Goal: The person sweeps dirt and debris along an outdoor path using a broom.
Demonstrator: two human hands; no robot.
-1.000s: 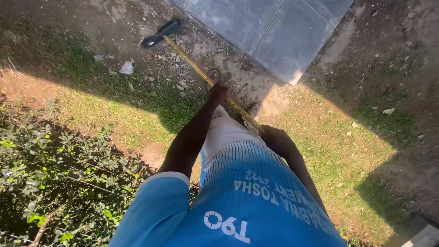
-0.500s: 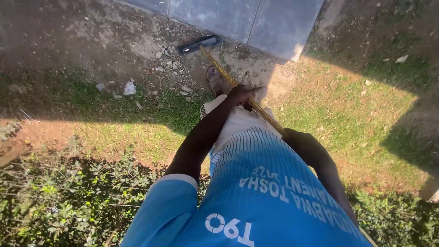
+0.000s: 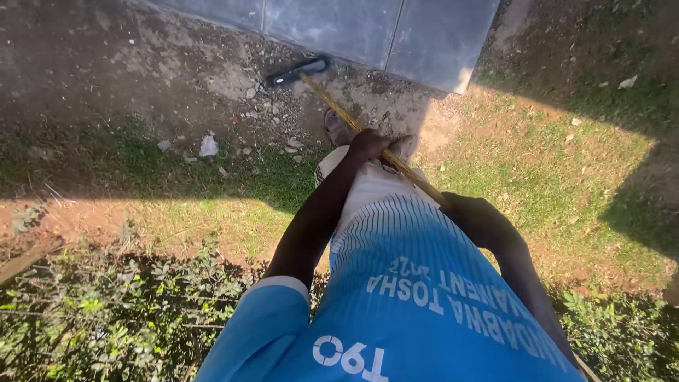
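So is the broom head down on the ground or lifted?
Down, it seems: the dark broom head lies on the dirt beside the paving slabs, its handle slanting back to both hands.

A single head-worn view looks steeply down the person's own front. The blue shirt (image 3: 403,304) fills the lower middle of the frame, very close to the lens. Further off lie grass (image 3: 566,170) at right, bushes (image 3: 106,318) at lower left, and grey paving slabs (image 3: 368,28) along the top edge.
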